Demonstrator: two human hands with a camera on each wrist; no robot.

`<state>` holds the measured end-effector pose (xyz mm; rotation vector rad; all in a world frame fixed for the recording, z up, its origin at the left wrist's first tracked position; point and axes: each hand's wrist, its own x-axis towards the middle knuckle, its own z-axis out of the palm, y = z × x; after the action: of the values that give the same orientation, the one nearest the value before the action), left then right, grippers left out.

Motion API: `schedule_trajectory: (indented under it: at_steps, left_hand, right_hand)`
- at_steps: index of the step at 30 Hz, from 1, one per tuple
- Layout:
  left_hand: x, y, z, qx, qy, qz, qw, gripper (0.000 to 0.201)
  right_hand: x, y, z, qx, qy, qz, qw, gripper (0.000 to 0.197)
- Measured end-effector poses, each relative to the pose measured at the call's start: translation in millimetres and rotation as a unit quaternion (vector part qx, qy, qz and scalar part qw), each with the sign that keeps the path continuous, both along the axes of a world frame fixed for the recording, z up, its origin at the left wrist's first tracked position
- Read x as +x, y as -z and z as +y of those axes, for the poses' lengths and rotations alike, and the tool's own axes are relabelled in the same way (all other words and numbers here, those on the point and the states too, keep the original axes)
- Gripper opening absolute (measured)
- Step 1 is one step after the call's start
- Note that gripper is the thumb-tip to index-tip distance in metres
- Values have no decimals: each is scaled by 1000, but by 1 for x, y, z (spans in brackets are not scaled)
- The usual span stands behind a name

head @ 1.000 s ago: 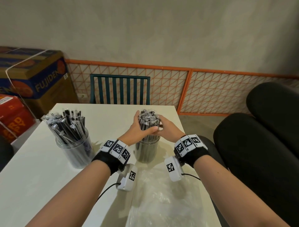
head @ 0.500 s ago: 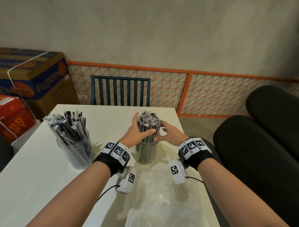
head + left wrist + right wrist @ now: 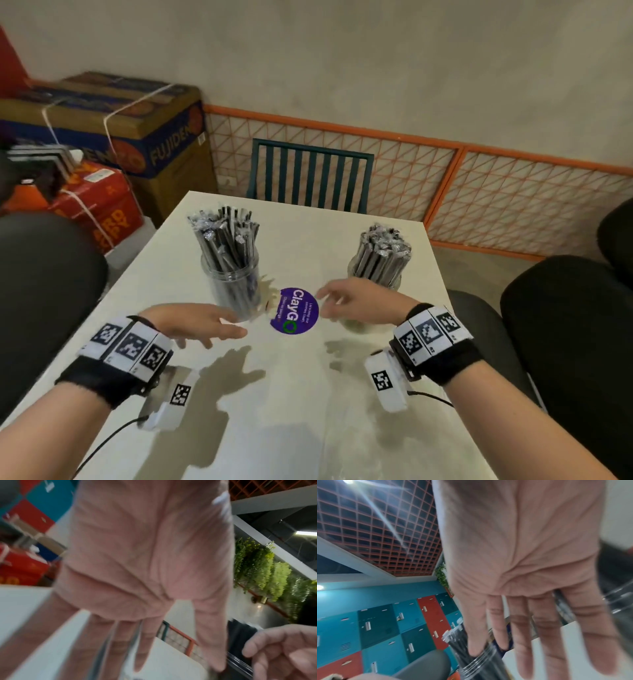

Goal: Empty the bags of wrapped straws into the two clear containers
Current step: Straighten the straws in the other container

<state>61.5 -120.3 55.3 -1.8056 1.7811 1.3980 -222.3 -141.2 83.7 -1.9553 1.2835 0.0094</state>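
Observation:
Two clear containers stand on the white table (image 3: 298, 394), both packed with wrapped straws. The left container (image 3: 234, 286) holds a loose, fanned bunch, and the right container (image 3: 376, 265) holds a tight upright bundle. My left hand (image 3: 226, 325) hovers in front of the left container with straight fingers, holding nothing. My right hand (image 3: 329, 303) hovers just left of the right container, fingers relaxed and empty. The left wrist view shows the left hand's fingers (image 3: 120, 646) spread straight. In the right wrist view the fingers (image 3: 539, 635) are straight too, with the left container (image 3: 476, 660) beyond them.
A round purple sticker (image 3: 295, 311) lies on the table between the hands. A faint clear plastic sheet (image 3: 363, 421) lies near the front right. A teal chair (image 3: 310, 178) stands behind the table, cardboard boxes (image 3: 113, 137) at the left, black cushions (image 3: 579, 342) at the right.
Both hands have let go of the straw bundle in the right container and drawn back toward me. They now hang apart and empty. The purple sticker has come into sight.

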Motion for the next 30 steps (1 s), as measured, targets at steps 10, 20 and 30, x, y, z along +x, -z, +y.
schedule_trajectory:
  at_steps: [10,20,30]
  left_hand:
    - [67,-21,-67,-268,-122,147,944,116]
    - [67,10,-116,-235,-78,328,912,106]
    - [70,-21,-137,-275,0,329,903,30]
  right_hand:
    - [157,18,-43,-75,129,-151,977,131]
    - [188,60,-70,-93,245,-201,944,128]
    - [193,22,-74,-72,273,-192,940,50]
